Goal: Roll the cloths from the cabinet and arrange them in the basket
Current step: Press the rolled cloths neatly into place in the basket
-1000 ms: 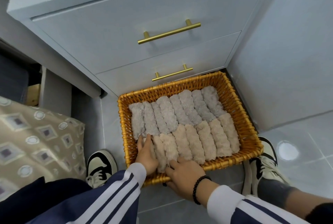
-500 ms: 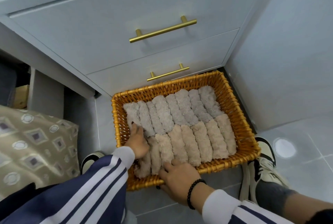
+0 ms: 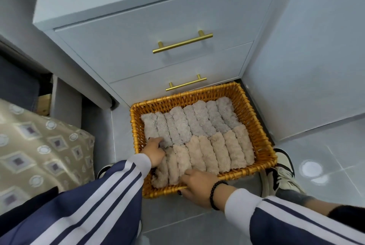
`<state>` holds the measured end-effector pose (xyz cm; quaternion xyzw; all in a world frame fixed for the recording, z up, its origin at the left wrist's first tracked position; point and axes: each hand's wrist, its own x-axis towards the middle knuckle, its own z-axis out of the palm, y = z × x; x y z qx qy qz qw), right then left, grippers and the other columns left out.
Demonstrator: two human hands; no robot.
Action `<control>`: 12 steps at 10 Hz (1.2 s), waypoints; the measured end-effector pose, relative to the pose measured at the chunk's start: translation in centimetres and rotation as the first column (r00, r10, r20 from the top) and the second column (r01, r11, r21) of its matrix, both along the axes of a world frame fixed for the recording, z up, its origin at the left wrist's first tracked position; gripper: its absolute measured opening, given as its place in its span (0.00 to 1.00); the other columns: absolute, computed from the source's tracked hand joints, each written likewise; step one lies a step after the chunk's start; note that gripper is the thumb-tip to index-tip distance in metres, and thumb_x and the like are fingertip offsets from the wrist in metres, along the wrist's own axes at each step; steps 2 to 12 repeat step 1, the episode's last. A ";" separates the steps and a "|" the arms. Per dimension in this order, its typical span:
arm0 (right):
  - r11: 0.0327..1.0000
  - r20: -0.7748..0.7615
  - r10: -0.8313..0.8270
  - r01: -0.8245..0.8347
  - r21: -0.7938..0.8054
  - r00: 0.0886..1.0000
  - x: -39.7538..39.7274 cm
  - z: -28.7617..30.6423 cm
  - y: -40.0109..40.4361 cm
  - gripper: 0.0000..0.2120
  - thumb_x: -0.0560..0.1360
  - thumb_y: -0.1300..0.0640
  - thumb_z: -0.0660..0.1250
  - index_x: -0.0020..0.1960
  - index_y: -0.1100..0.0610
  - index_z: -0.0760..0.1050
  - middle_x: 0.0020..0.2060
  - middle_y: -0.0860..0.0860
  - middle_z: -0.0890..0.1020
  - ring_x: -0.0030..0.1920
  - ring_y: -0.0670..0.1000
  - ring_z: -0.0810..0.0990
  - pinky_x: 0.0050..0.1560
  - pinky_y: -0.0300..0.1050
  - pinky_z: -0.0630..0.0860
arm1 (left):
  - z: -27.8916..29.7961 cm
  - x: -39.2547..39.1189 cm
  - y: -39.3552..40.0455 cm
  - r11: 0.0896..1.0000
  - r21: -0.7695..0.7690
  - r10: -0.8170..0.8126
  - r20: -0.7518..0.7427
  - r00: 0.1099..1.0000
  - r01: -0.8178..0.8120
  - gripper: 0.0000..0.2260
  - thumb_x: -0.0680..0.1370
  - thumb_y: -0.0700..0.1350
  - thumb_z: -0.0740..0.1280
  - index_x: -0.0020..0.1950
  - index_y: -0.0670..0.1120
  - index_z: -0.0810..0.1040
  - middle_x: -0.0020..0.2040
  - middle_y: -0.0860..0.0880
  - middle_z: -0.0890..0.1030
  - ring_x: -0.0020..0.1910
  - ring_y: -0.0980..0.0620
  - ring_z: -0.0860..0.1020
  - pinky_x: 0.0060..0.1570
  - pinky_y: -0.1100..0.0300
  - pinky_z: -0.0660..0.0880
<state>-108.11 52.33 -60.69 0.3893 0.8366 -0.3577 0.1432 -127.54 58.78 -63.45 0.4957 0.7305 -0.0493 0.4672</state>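
Observation:
An orange wicker basket (image 3: 255, 120) stands on the tiled floor in front of the pale cabinet (image 3: 138, 53). It holds two rows of rolled cloths: several grey rolls (image 3: 197, 120) at the back and several beige rolls (image 3: 221, 152) at the front. My left hand (image 3: 156, 151) is inside the basket at its left side, fingers curled on the near end of a grey roll at that end of the row. My right hand (image 3: 197, 184) grips the basket's near rim, fingers over the edge against the beige rolls, thumb outside.
Both cabinet drawers are closed, each with a brass handle (image 3: 182, 43). A patterned cushion (image 3: 35, 146) lies at the left. A pale wall panel (image 3: 316, 67) stands close on the right. My shoes (image 3: 282, 173) flank the basket on the floor.
My left hand has moved from the front-left beige rolls further in, onto a grey roll at the left. My right hand has stayed on the near rim.

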 end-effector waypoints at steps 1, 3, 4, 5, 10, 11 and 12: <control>0.989 -0.046 -0.147 0.146 -0.026 0.988 0.7 1.2 0.8 0.18 0.81 0.49 0.55 0.66 0.57 0.70 0.63 0.53 0.72 0.63 0.55 0.71 0.60 0.50 0.72 | 2.3 0.6 -0.7 0.998 0.063 0.019 -0.021 1.000 -0.018 0.26 0.78 0.35 0.58 0.76 0.46 0.64 0.75 0.43 0.62 0.68 0.42 0.69 0.66 0.53 0.70; 0.989 -0.046 -0.147 0.146 -0.026 0.988 0.7 1.2 0.8 0.18 0.81 0.49 0.55 0.66 0.57 0.70 0.63 0.53 0.72 0.63 0.55 0.71 0.60 0.50 0.72 | 2.3 0.6 -0.7 0.998 0.063 0.019 -0.021 1.000 -0.018 0.26 0.78 0.35 0.58 0.76 0.46 0.64 0.75 0.43 0.62 0.68 0.42 0.69 0.66 0.53 0.70; 0.989 -0.046 -0.147 0.146 -0.026 0.988 0.7 1.2 0.8 0.18 0.81 0.49 0.55 0.66 0.57 0.70 0.63 0.53 0.72 0.63 0.55 0.71 0.60 0.50 0.72 | 2.3 0.6 -0.7 0.998 0.063 0.019 -0.021 1.000 -0.018 0.26 0.78 0.35 0.58 0.76 0.46 0.64 0.75 0.43 0.62 0.68 0.42 0.69 0.66 0.53 0.70; 0.989 -0.046 -0.147 0.146 -0.026 0.988 0.7 1.2 0.8 0.18 0.81 0.49 0.55 0.66 0.57 0.70 0.63 0.53 0.72 0.63 0.55 0.71 0.60 0.50 0.72 | 2.3 0.6 -0.7 0.998 0.063 0.019 -0.021 1.000 -0.018 0.26 0.78 0.35 0.58 0.76 0.46 0.64 0.75 0.43 0.62 0.68 0.42 0.69 0.66 0.53 0.70; 0.989 -0.046 -0.147 0.146 -0.026 0.988 0.7 1.2 0.8 0.18 0.81 0.49 0.55 0.66 0.57 0.70 0.63 0.53 0.72 0.63 0.55 0.71 0.60 0.50 0.72 | 2.3 0.6 -0.7 0.998 0.063 0.019 -0.021 1.000 -0.018 0.26 0.78 0.35 0.58 0.76 0.46 0.64 0.75 0.43 0.62 0.68 0.42 0.69 0.66 0.53 0.70; 0.989 -0.046 -0.147 0.146 -0.026 0.988 0.7 1.2 0.8 0.18 0.81 0.49 0.55 0.66 0.57 0.70 0.63 0.53 0.72 0.63 0.55 0.71 0.60 0.50 0.72 | 2.3 0.6 -0.7 0.998 0.063 0.019 -0.021 1.000 -0.018 0.26 0.78 0.35 0.58 0.76 0.46 0.64 0.75 0.43 0.62 0.68 0.42 0.69 0.66 0.53 0.70; 0.989 -0.046 -0.147 0.146 -0.026 0.988 0.7 1.2 0.8 0.18 0.81 0.49 0.55 0.66 0.57 0.70 0.63 0.53 0.72 0.63 0.55 0.71 0.60 0.50 0.72 | 2.3 0.6 -0.7 0.998 0.063 0.019 -0.021 1.000 -0.018 0.26 0.78 0.35 0.58 0.76 0.46 0.64 0.75 0.43 0.62 0.68 0.42 0.69 0.66 0.53 0.70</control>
